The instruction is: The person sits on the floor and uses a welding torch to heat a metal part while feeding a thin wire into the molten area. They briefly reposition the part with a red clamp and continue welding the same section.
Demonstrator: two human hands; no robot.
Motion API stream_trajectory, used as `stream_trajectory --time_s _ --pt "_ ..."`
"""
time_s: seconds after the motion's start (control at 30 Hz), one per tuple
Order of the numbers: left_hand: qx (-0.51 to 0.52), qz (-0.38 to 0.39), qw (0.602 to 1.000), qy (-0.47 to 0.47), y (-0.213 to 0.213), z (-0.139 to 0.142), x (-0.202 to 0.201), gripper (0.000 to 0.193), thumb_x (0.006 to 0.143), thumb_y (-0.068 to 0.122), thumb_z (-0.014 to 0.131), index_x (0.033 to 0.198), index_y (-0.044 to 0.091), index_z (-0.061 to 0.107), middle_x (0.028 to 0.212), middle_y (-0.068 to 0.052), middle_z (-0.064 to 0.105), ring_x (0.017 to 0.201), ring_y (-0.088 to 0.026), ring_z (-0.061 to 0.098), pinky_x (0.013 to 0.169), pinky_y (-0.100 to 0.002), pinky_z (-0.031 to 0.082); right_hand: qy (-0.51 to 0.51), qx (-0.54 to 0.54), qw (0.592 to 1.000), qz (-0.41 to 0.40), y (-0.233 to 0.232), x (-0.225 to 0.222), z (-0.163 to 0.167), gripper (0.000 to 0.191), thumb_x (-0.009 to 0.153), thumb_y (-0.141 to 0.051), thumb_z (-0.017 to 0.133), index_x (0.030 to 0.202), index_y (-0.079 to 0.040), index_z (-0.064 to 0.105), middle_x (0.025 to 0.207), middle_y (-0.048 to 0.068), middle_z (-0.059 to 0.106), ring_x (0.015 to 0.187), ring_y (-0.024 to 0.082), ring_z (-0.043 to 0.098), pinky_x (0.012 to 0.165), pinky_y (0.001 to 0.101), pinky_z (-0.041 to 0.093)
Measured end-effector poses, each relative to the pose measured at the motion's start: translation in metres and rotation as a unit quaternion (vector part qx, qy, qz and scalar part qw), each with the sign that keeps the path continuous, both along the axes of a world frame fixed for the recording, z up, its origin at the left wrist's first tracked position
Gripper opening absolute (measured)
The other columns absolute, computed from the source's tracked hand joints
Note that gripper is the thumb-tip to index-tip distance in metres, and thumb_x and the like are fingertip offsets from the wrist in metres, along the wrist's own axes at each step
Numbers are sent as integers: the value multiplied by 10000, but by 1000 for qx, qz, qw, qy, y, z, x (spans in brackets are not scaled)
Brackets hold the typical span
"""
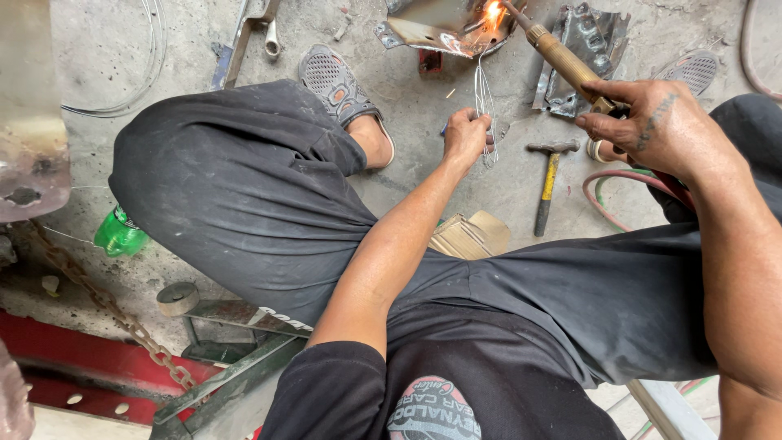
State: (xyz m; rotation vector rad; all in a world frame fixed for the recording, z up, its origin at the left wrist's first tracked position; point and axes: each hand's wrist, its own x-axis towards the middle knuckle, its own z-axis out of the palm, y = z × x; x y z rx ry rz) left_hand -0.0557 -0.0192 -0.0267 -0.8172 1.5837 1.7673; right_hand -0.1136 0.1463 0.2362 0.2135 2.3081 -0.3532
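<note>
My right hand (652,122) grips a brass welding torch (562,59) that slants up to the left, its flame (493,15) burning orange against a sheet metal piece (423,33) on the concrete floor. My left hand (467,134) is closed on thin wire rods (484,90) that run up toward the flame. I am squatting, with my knees in dark trousers spread to either side.
A hammer (547,175) with a yellow handle lies on the floor between my hands. Red and green hoses (619,183) curl at right. Crumpled metal (582,49) lies behind the torch. A green bottle (120,234), chain (106,301) and steel frame (236,342) sit at left.
</note>
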Motion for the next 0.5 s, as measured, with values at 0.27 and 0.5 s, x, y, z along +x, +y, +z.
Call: stream_trajectory --time_s 0.27,0.5 --pt "-26 -26 999 40 3 3 5 214 925 160 612 962 -34 694 771 -143 714 650 -209 709 548 -360 598 29 -104 991 -80 17 6 16 545 935 -241 762 1456 -124 655 850 118 760 700 145 682 607 314 527" --pt "-127 -154 968 155 8 7 29 246 903 241 667 933 -2 691 791 -189 718 763 -341 701 729 -456 534 193 -256 935 -153 63 41 41 596 988 -150 722 1555 -54 566 1103 128 691 822 135 668 691 257 560"
